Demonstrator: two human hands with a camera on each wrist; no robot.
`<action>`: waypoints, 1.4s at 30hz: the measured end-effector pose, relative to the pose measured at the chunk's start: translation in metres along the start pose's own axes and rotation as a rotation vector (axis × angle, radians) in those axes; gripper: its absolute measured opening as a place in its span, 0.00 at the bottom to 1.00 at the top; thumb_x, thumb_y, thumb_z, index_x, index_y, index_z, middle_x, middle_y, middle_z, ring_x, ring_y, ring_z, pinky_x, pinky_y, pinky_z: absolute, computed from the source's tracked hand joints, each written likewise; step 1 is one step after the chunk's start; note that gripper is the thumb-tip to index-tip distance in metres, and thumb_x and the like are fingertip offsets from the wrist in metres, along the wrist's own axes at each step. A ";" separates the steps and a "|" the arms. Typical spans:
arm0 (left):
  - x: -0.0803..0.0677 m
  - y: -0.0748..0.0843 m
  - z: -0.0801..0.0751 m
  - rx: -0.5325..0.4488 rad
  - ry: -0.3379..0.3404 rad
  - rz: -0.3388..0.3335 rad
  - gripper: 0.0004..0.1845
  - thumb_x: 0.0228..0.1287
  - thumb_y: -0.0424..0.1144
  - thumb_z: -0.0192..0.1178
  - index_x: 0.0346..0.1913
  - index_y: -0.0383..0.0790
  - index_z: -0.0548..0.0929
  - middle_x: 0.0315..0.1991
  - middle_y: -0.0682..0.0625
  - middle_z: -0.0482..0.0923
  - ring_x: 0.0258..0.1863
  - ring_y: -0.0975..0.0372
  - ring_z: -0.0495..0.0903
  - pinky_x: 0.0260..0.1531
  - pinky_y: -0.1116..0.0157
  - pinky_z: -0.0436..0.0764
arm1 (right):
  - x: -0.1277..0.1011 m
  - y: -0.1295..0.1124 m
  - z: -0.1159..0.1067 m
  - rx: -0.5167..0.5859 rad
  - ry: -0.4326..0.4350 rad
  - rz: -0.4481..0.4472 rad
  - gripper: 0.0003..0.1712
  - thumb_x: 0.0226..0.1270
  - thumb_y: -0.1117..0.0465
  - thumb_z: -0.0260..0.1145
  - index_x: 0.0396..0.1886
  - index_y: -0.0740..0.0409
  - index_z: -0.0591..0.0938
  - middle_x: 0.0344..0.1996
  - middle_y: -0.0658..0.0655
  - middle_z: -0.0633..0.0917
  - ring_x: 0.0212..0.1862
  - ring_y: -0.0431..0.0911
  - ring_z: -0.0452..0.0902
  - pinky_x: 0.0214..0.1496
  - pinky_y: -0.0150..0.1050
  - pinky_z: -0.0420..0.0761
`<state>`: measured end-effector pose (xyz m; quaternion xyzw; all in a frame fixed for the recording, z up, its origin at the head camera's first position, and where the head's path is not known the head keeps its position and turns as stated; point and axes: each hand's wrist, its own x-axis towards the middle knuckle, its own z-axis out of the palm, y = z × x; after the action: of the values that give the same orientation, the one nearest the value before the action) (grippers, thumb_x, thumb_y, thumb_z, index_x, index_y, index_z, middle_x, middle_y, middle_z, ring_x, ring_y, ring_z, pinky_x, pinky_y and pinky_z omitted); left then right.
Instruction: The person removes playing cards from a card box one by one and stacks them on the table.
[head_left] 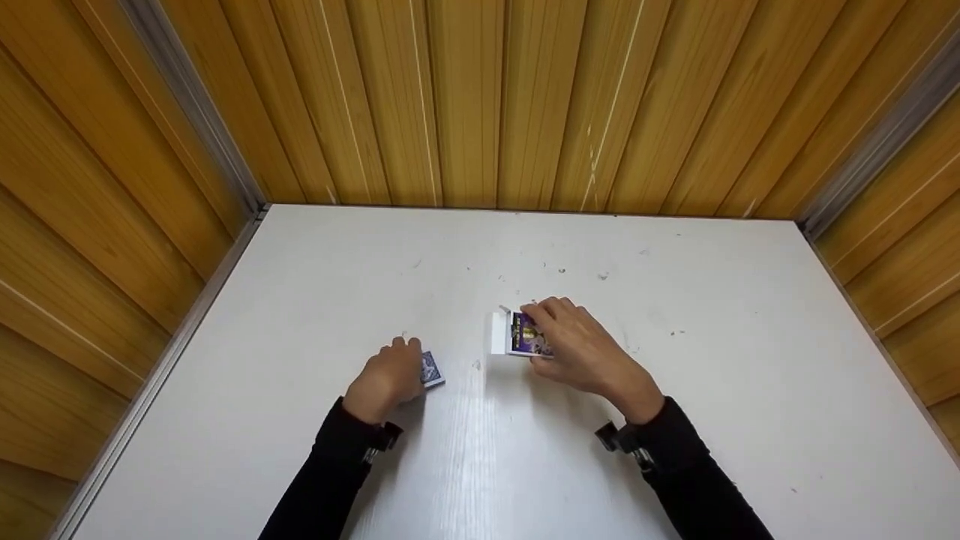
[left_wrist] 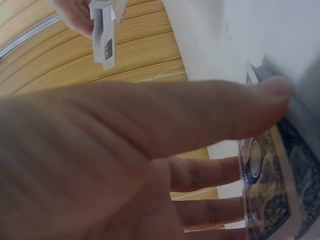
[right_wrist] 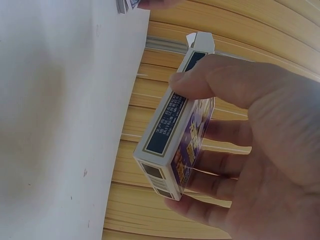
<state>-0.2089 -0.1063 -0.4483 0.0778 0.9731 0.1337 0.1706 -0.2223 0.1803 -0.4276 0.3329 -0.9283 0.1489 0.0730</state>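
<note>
Head view shows your two hands low over a smooth white table (head_left: pixel 675 360) with a faint wood-grain sheen and a few small dark specks, boxed in by ribbed, honey-coloured wooden panels (head_left: pixel 465 97) and two grey metal corner strips.

Your right hand (head_left: pixel 581 349) holds one card box (head_left: pixel 517 334): a flat, rectangular carton of glossy printed cardboard, purple on its face, white with dark blue panels along its narrow side. Right wrist view shows the grip plainly, thumb pressed on the narrow side and the fingers curled behind the purple face, so the carton is pinched on edge near the table's middle. Its one white tuck flap (right_wrist: pixel 200 41) stands open at the far end.

Your left hand (head_left: pixel 386 379) rests on one stack of cards (head_left: pixel 432 369), blue-backed with a fine ornamental pattern and a pale border, lying on the table to the left of the box and apart from it. Left wrist view shows the thumb (left_wrist: pixel 200 117) laid across the stack's top edge and the fingers (left_wrist: pixel 205 175) wrapped against the patterned back, gripping the stack.
</note>
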 end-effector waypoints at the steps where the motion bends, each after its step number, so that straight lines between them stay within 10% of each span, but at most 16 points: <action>1: 0.001 0.000 0.001 0.012 0.010 -0.002 0.29 0.55 0.29 0.74 0.57 0.22 0.73 0.45 0.33 0.74 0.44 0.44 0.78 0.46 0.47 0.82 | 0.000 0.000 0.000 0.001 -0.001 -0.002 0.39 0.55 0.60 0.77 0.68 0.63 0.75 0.53 0.62 0.80 0.53 0.54 0.75 0.52 0.49 0.78; 42: 0.008 -0.007 0.007 0.083 0.029 0.079 0.23 0.54 0.23 0.61 0.56 0.24 0.72 0.47 0.32 0.70 0.47 0.45 0.70 0.41 0.48 0.80 | -0.002 -0.003 0.005 -0.007 -0.010 -0.053 0.39 0.57 0.60 0.78 0.68 0.64 0.74 0.54 0.63 0.79 0.54 0.55 0.75 0.53 0.49 0.79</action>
<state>-0.2150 -0.1096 -0.4587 0.1210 0.9763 0.1010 0.1480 -0.2190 0.1781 -0.4324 0.3577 -0.9201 0.1421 0.0732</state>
